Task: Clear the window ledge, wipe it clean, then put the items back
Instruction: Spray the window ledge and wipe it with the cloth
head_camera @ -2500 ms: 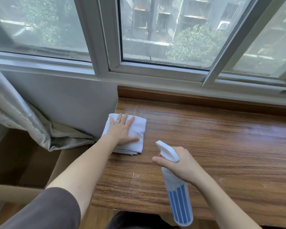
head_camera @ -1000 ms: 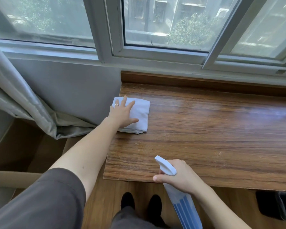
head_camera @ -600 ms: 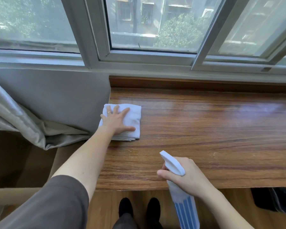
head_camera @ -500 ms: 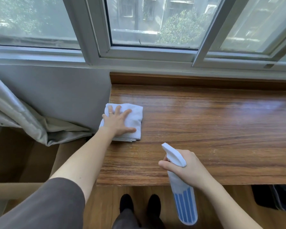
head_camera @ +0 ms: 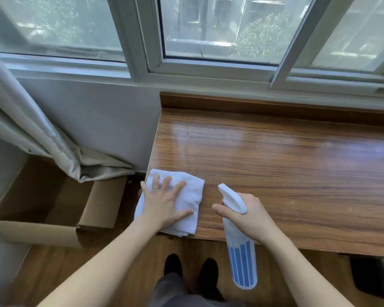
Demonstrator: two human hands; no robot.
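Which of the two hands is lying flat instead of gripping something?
The left hand: its fingers are spread flat on the white cloth, while the right hand grips the spray bottle.

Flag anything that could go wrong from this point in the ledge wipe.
1. The cloth under the left hand overhangs the ledge at its front left corner; another pull could drag it off.
2. The right hand holds the spray bottle with its body hanging past the front edge, so a loose grip might drop it near the shoes.
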